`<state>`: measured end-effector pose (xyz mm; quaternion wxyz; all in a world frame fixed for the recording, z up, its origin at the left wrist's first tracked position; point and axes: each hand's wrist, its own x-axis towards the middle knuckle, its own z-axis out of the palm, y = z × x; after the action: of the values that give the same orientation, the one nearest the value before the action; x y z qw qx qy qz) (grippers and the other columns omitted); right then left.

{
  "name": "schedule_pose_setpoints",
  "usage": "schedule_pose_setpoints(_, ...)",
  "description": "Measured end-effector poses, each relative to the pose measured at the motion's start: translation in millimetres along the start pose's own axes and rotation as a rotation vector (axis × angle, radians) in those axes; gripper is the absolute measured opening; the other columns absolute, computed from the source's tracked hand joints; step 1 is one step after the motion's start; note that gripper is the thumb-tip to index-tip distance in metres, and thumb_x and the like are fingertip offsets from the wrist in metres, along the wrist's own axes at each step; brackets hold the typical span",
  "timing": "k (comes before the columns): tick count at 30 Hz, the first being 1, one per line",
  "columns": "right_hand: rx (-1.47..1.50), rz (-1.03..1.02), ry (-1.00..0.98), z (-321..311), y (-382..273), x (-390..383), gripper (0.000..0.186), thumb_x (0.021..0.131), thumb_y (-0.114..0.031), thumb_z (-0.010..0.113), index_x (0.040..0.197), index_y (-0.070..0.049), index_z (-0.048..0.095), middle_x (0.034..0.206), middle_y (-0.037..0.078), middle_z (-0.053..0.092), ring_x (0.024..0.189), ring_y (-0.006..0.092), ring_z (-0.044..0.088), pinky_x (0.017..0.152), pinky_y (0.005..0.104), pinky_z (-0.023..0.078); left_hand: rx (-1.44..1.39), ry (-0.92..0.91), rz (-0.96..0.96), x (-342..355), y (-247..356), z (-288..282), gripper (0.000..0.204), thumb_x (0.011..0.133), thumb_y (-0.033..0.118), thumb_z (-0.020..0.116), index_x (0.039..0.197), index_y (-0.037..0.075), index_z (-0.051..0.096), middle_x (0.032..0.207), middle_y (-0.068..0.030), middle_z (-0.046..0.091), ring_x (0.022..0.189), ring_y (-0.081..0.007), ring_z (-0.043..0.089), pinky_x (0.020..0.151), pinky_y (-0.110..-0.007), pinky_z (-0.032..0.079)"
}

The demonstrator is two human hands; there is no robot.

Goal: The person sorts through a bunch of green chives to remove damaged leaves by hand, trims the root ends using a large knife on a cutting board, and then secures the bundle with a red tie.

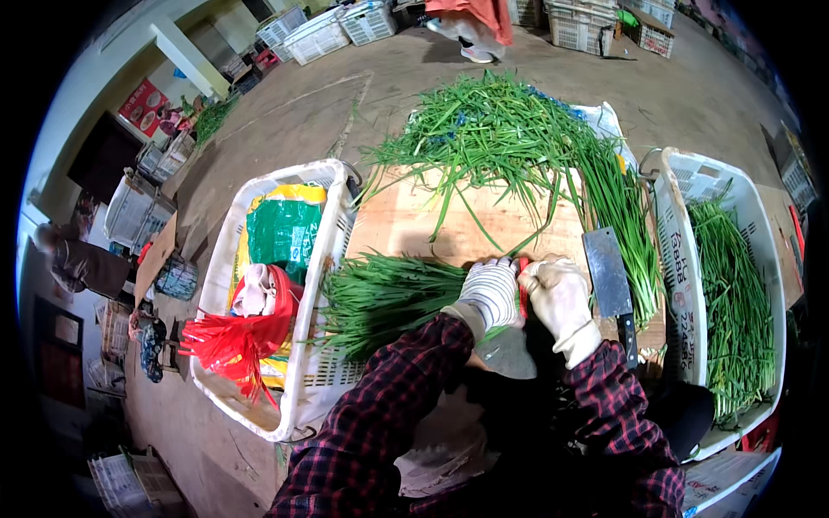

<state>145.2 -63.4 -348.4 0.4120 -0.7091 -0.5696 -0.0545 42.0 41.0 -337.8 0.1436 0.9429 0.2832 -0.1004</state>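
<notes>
A bunch of long green chives point(389, 293) lies across the front of the wooden board point(406, 207), leaves pointing left. My left hand point(490, 293), in a striped white glove, is closed around its right end. Beside it, my right hand point(560, 300), in a plain pale glove, is a fist against a red plastic strip point(522, 289) at the bunch. My right fingertips are partly hidden. A cleaver point(609, 272) with a black handle lies just right of my right hand. Loose chives point(492, 129) are heaped on the far side of the board.
At the left stands a white crate point(259, 423) holding red plastic strips point(233, 345) and a green and yellow bag point(285, 233). Another white crate point(682, 259) at the right holds bundled chives point(734, 293). A person in an orange apron point(475, 17) stands beyond the heap.
</notes>
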Motion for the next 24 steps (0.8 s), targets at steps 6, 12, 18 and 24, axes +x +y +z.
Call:
schedule_pose_setpoints(6, 0.182, 0.409, -0.109, 34.8, 45.9, 7.8, 0.020, 0.077, -0.023, 0.076, 0.085, -0.005, 0.071, 0.085, 0.018, 0.068, 0.084, 0.0356, 0.064, 0.074, 0.0416, 0.050, -0.254, -0.295, 0.046, 31.4, -18.6, -13.3, 0.100, 0.052, 0.044, 0.088, 0.130, -0.004, 0.047, 0.128, -0.0238, 0.055, 0.121, -0.0355, 0.053, 0.105, -0.041, 0.041)
schedule_pose_setpoints(12, 0.259, 0.450, -0.144, 30.1, 41.3, 14.8, 0.018, 0.079, -0.021, 0.074, 0.087, -0.005, 0.071, 0.082, 0.017, 0.067, 0.082, 0.0344, 0.065, 0.072, 0.0395, 0.050, -1.341, -0.349, 0.052, 64.0, -69.4, 19.8, 0.054, 0.085, 0.032, 0.068, 0.126, -0.001, 0.056, 0.120, -0.0143, 0.064, 0.114, -0.0258, 0.058, 0.102, -0.036, 0.040)
schedule_pose_setpoints(18, 0.265, 0.453, -0.137, 36.9, 47.2, 14.4, 0.019, 0.079, -0.021, 0.074, 0.089, -0.006, 0.071, 0.084, 0.018, 0.067, 0.082, 0.0358, 0.064, 0.072, 0.0401, 0.050, -1.164, -0.039, -0.035, 75.3, -60.9, 48.7, 0.039, 0.093, 0.023, 0.065, 0.122, -0.003, 0.062, 0.111, -0.0093, 0.068, 0.101, -0.0149, 0.061, 0.092, -0.028, 0.046)
schedule_pose_setpoints(24, 0.206, 0.429, -0.149, 26.7, 46.7, 12.6, 0.015, 0.079, -0.021, 0.073, 0.084, -0.008, 0.070, 0.080, 0.016, 0.066, 0.080, 0.0357, 0.064, 0.070, 0.0419, 0.050, -0.421, 0.119, -0.125, 40.4, -20.2, -2.2, 0.037, 0.090, 0.036, 0.063, 0.110, 0.006, 0.069, 0.096, -0.0190, 0.070, 0.089, -0.0314, 0.068, 0.082, -0.039, 0.051)
